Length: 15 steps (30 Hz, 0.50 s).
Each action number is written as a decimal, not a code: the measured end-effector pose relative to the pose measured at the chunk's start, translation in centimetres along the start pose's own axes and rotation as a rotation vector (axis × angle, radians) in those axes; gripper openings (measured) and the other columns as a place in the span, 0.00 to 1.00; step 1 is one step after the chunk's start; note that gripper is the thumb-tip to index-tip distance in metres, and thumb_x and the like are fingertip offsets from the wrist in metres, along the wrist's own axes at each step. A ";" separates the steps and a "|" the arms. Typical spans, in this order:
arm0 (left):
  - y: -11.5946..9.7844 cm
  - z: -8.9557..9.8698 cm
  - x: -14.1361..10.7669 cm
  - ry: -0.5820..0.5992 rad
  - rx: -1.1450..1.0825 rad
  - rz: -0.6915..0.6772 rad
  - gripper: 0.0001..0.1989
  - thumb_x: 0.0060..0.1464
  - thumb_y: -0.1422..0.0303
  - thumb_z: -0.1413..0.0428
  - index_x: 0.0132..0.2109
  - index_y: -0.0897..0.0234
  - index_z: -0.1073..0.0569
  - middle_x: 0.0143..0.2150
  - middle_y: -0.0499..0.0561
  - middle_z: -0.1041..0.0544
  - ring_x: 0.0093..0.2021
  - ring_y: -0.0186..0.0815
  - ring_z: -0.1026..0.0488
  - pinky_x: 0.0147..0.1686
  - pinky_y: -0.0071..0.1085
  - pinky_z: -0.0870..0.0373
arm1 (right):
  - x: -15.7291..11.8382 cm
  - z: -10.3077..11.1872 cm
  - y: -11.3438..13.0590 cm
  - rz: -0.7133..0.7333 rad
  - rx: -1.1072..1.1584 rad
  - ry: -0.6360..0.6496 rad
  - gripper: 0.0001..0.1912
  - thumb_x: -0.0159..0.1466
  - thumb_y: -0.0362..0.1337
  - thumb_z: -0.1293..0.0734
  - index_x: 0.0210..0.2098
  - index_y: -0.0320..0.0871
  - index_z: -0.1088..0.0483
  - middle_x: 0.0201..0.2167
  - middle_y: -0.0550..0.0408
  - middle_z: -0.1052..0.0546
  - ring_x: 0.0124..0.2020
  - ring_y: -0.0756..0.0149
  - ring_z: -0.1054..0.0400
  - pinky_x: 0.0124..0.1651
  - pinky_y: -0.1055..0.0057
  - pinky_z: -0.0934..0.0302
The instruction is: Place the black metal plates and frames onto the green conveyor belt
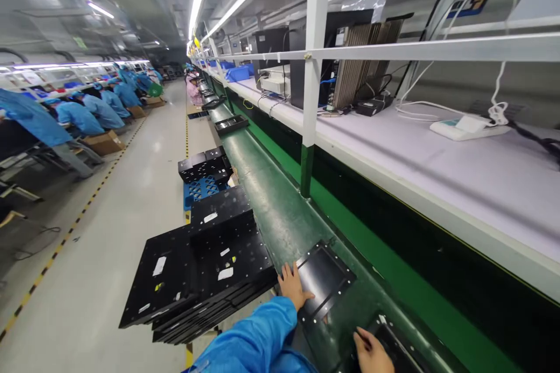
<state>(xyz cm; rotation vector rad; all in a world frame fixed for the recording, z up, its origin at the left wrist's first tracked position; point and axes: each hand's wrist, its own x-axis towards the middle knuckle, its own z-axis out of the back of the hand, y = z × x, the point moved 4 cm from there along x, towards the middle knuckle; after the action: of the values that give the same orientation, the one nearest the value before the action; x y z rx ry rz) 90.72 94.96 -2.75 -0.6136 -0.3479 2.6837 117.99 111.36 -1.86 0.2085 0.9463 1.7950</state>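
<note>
My left hand (293, 287) rests with its fingers spread at the left edge of a flat black panel (324, 277). That panel lies on the green bench and has small bright dots, perhaps screws or holes, along its edges. At the bottom right, my right hand (371, 351) has its fingers curled together. Beside it is a second black part (396, 345), cut off by the frame's lower edge. Whatever those fingers may hold is hidden. Left of my left hand stands a stack of large black panels (251, 250) with white labels.
Further along the green bench (262, 172) lies a black tray (231, 124). Black boxes (202, 165) sit by a blue crate (201, 187) on the left. A white post (312, 99) rises before a shelf with cables and equipment. Several people in blue (81, 116) work across the aisle.
</note>
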 end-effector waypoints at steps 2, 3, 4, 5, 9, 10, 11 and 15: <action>0.3 -0.1 0.2 -0.031 -0.001 0.001 0.66 0.42 0.38 0.31 0.79 0.62 0.47 0.74 0.71 0.38 0.73 0.62 0.41 0.68 0.54 0.43 | -0.6 -4.5 3.6 -0.010 -0.024 0.081 0.32 0.50 0.61 0.40 0.42 0.49 0.20 0.46 0.39 0.15 0.53 0.40 0.21 0.58 0.49 0.27; 0.3 0.1 0.2 -0.041 -0.002 0.003 0.65 0.41 0.38 0.31 0.78 0.61 0.46 0.71 0.71 0.34 0.70 0.61 0.38 0.65 0.53 0.41 | -0.9 -6.2 4.8 -0.034 -0.026 0.123 0.34 0.50 0.61 0.40 0.44 0.47 0.20 0.48 0.37 0.16 0.55 0.40 0.21 0.60 0.50 0.28; 0.2 0.5 0.1 -0.042 -0.003 0.004 0.65 0.40 0.38 0.30 0.78 0.61 0.44 0.69 0.71 0.32 0.67 0.60 0.36 0.63 0.51 0.39 | -1.1 -7.6 5.7 -0.058 -0.023 0.163 0.36 0.50 0.61 0.41 0.46 0.44 0.21 0.50 0.36 0.16 0.57 0.41 0.22 0.62 0.52 0.29; 0.2 1.0 0.1 -0.036 -0.005 0.005 0.64 0.39 0.38 0.30 0.77 0.62 0.42 0.66 0.70 0.30 0.65 0.59 0.34 0.62 0.49 0.39 | -1.2 -8.7 6.3 -0.074 -0.023 0.198 0.38 0.51 0.61 0.40 0.48 0.41 0.21 0.52 0.35 0.17 0.58 0.42 0.23 0.63 0.53 0.29; 0.6 4.7 -0.1 0.027 -0.014 0.018 0.49 0.44 0.46 0.28 0.68 0.66 0.30 0.62 0.70 0.28 0.63 0.57 0.33 0.62 0.46 0.40 | -1.5 -10.1 7.1 -0.095 -0.095 0.210 0.41 0.55 0.65 0.38 0.51 0.40 0.20 0.53 0.35 0.17 0.60 0.40 0.24 0.64 0.50 0.31; 0.7 5.9 -0.4 0.028 -0.030 0.000 0.41 0.48 0.49 0.29 0.64 0.65 0.27 0.61 0.68 0.26 0.63 0.56 0.32 0.62 0.46 0.40 | -1.4 -10.1 7.3 -0.107 -0.098 0.207 0.41 0.55 0.67 0.38 0.50 0.40 0.19 0.53 0.35 0.17 0.59 0.38 0.24 0.64 0.49 0.31; 0.8 7.1 -0.7 0.022 -0.058 -0.033 0.32 0.52 0.54 0.31 0.61 0.63 0.24 0.59 0.66 0.25 0.62 0.55 0.30 0.61 0.46 0.39 | -1.3 -10.0 7.7 -0.120 -0.077 0.214 0.42 0.56 0.69 0.38 0.49 0.41 0.19 0.52 0.36 0.17 0.58 0.38 0.23 0.64 0.48 0.31; -0.5 9.7 -4.1 0.034 -0.297 -0.366 0.10 0.58 0.65 0.38 0.46 0.58 0.17 0.49 0.58 0.20 0.54 0.48 0.25 0.55 0.43 0.32 | -2.5 -8.7 11.7 -0.070 0.107 0.177 0.46 0.59 0.73 0.41 0.52 0.41 0.19 0.54 0.39 0.17 0.61 0.42 0.25 0.65 0.53 0.33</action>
<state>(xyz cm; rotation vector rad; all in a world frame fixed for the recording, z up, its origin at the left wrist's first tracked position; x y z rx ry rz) 89.85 92.24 7.45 -0.6095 -0.7786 2.2857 105.97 103.22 0.95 0.0826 1.1626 1.7205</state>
